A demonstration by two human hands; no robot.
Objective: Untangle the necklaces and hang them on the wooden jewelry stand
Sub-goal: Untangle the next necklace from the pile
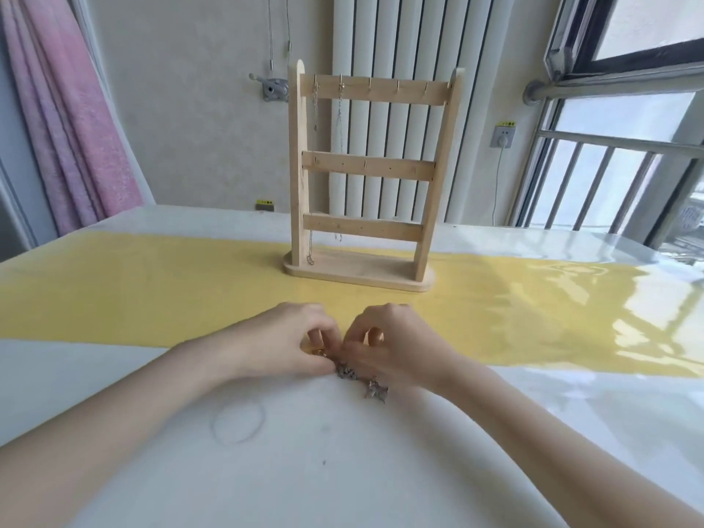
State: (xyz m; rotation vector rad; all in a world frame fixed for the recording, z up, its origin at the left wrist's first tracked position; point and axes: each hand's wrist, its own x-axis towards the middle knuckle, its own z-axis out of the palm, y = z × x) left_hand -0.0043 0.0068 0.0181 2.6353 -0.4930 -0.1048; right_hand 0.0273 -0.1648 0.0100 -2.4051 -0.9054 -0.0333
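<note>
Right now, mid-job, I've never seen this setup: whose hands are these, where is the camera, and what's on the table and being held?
There is no machine: a person works bare-handed, filmed by one wide camera worn on their head, looking forward and down. The left hand and right hand both pinch a tangled clump of necklaces lying on the white table. Beyond them, on a yellow runner, stands the wooden jewelry stand. Two chains already hang from its top bar's left hooks.
</note>
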